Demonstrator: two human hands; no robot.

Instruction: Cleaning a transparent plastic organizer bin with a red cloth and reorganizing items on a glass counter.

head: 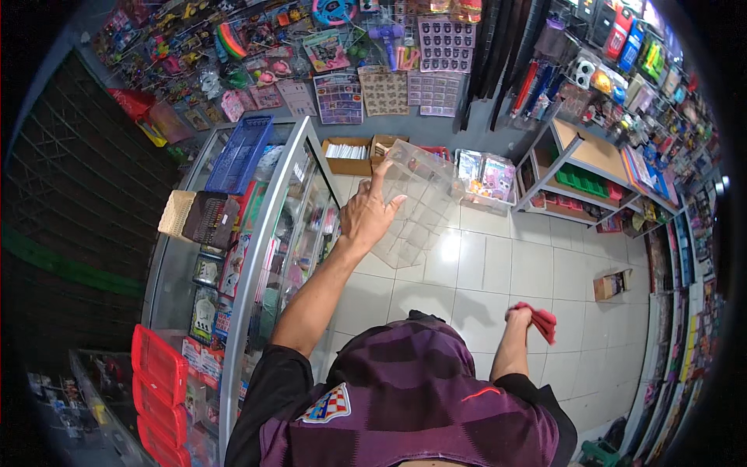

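Observation:
My left hand [369, 211] grips the upper edge of a clear plastic divided container [417, 201], which hangs tilted in front of me over the tiled floor. The index finger lies along its rim and the thumb points to the right. Low on the right, my right hand [519, 316] is closed around a crumpled red cloth [543, 323], whose loose end sticks out to the right. Beside my left arm runs a glass display case [248, 274] with a metal frame.
On the case lie a blue plastic basket [240, 154] and red-lidded containers [160, 365]. Cardboard boxes [347, 166] and a clear bin of packaged goods [487, 201] stand by the wall. A shelf unit [589, 154] is at right; a small open box [611, 285] sits on the floor.

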